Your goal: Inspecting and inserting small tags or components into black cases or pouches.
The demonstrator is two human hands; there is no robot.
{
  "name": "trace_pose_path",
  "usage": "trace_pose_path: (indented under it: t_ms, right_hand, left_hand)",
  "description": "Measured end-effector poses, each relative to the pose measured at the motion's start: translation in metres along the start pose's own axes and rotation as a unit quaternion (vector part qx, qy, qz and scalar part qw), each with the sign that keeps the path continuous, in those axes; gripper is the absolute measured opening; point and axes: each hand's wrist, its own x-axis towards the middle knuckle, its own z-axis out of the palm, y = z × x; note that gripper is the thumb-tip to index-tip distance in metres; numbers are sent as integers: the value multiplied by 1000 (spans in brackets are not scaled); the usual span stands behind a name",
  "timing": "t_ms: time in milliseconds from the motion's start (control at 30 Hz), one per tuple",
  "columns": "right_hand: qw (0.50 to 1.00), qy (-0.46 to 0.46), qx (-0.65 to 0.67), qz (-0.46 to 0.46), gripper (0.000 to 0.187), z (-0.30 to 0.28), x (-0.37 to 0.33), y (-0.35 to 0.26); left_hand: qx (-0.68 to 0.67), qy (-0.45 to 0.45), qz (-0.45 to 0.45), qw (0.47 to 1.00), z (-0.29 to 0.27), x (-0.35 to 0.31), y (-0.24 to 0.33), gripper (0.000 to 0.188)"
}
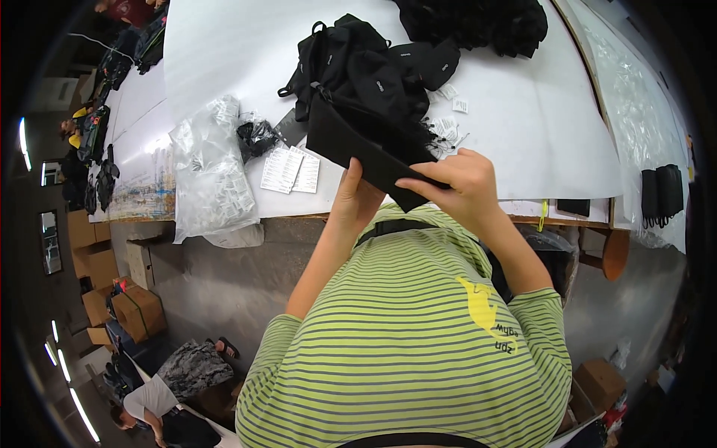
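A flat black fabric bag (362, 149) is held up over the near edge of the table, its mouth parted along the top. My left hand (358, 198) grips its lower edge, thumb in front and fingers hidden behind. At the right end, my right hand (461, 183) pinches the rim between thumb and fingers. Just beyond lies a pile of black bags (366, 71) with small pale labels and straps. White hang tags (446, 128) with dark strings are to the right of the held bag. Printed white cards (287, 170) lie to its left.
A clear plastic bag (213, 172) of white pieces hangs over the table's front edge, beside a bundle of black cords (256, 137). More black fabric (478, 26) is heaped at the back. Cardboard boxes (138, 310) and another person (153, 403) are at lower left.
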Motion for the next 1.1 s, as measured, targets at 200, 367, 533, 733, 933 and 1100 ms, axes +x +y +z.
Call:
trace_pose_path:
  t_ms: [200, 367, 533, 733, 933, 1100]
  right_hand:
    - [734, 70, 532, 417, 40, 32, -24, 25]
    - [718, 33, 552, 423, 42, 34, -7, 16]
    - [855, 191, 395, 276, 18, 25, 13, 37]
    - [919, 245, 214, 224, 7, 21, 11, 35]
    - [947, 119, 232, 189, 7, 13, 2, 10]
    - [925, 25, 329, 188, 6, 10, -14, -19]
  left_hand:
    - [87, 170, 83, 978, 32, 16, 17, 42]
    - [195, 143, -37, 970, 48, 16, 21, 41]
    - [251, 116, -94, 956, 64, 12, 15, 41]
    - [263, 126, -107, 951, 59, 11, 14, 40]
    - [135, 172, -106, 970, 40, 23, 17, 33]
    - [16, 138, -137, 981, 27, 37, 40, 24]
